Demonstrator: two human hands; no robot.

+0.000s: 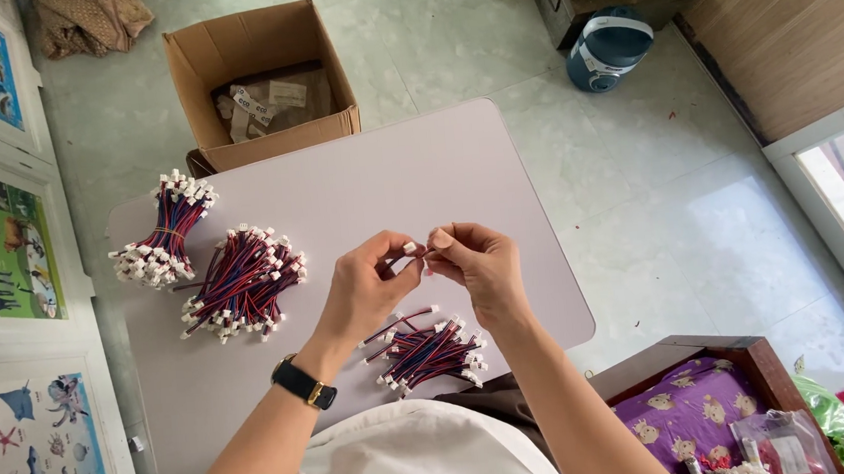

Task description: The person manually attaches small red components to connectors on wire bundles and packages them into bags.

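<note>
Red-and-blue wire lead (416, 251) with white plug ends pinched between my left hand (371, 286) and right hand (479, 263), fingertips of both closed on it, held above the pale desk (387, 170). Just below the hands lies a loose pile of leads (426, 352). Left of the left hand sit two tied bundles (243, 281), and beyond them an open cardboard box (264, 79).

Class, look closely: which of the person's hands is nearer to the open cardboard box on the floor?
Left. The left hand lies below the cardboard box, slightly to its right; the right hand sits farther right, beyond the left.
</note>
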